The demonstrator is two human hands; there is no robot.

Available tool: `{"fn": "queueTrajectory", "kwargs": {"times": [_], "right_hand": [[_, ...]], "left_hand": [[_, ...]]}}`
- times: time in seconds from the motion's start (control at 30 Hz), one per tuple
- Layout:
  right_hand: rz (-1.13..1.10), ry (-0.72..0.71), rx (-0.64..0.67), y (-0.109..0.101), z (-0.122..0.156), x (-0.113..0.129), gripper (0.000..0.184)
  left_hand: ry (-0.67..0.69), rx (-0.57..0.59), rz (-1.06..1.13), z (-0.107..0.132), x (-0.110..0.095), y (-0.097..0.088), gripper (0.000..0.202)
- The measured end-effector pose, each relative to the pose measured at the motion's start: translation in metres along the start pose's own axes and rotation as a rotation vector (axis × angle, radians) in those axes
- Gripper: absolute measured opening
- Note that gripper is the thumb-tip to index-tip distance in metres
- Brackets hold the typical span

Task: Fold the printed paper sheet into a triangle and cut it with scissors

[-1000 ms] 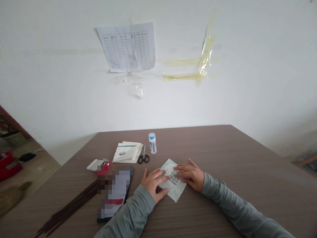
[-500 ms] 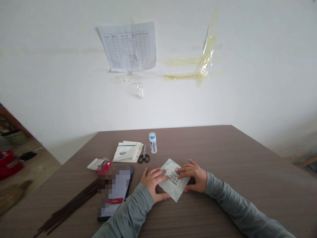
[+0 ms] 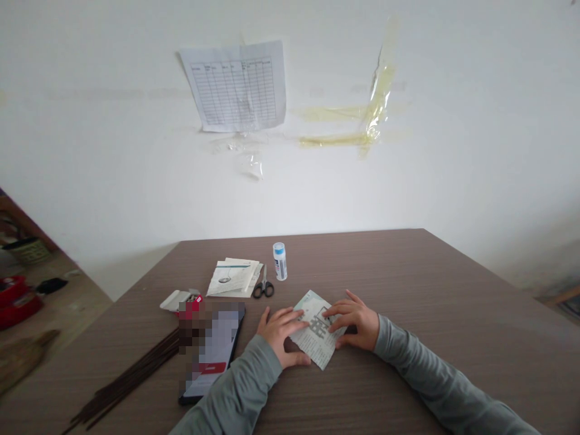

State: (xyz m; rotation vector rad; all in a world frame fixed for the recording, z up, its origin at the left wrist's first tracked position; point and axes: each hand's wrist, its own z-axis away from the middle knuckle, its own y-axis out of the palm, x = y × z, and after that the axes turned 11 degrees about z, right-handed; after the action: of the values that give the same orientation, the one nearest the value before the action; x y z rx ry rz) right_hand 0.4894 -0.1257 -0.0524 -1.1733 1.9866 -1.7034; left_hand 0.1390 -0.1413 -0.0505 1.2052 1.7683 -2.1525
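A printed sheet of paper (image 3: 319, 347) with text and a grey drawing lies turned cornerwise on the table. My left hand (image 3: 281, 337) rests over its left edge, fingers stretched across the paper and thumb at the lower left side. From the right, my right hand (image 3: 357, 323) touches the sheet with its fingertips, fingers apart and thumb at the right edge. Beyond the paper are black-handled scissors (image 3: 263, 289) and an upright white glue stick (image 3: 280, 263) with a blue part under its clear cap. Other folded paper pieces (image 3: 233, 277) lie left of the scissors.
A phone (image 3: 211, 356), partly blurred out, lies beside my left forearm. Left of it are a bundle of thin dark sticks (image 3: 129, 374) and an open red and white box (image 3: 181, 300). A white wall (image 3: 136, 169) with a taped chart (image 3: 235, 87) borders the table's far edge.
My right fingers and thumb have shifted very slightly on the paper. My left hand and the sheet look unmoved.
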Motion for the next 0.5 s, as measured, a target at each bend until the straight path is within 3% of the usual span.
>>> {"fn": "queueTrajectory", "kwargs": {"times": [0.1,0.3,0.5], "right_hand": [[0.019,-0.013,-0.032,0.0004,0.0002,0.0019,0.004],[0.028,-0.003,-0.055,0.0032,0.0007,0.0027,0.012],[0.011,0.02,-0.071,0.0067,0.0004,0.0066,0.017]], "left_hand": [[0.003,0.001,0.016,-0.0003,0.0012,0.0001,0.091],[0.006,-0.033,0.002,0.0009,0.0009,0.0023,0.086],[0.005,-0.076,-0.007,0.0024,-0.0023,0.0015,0.068]]}}
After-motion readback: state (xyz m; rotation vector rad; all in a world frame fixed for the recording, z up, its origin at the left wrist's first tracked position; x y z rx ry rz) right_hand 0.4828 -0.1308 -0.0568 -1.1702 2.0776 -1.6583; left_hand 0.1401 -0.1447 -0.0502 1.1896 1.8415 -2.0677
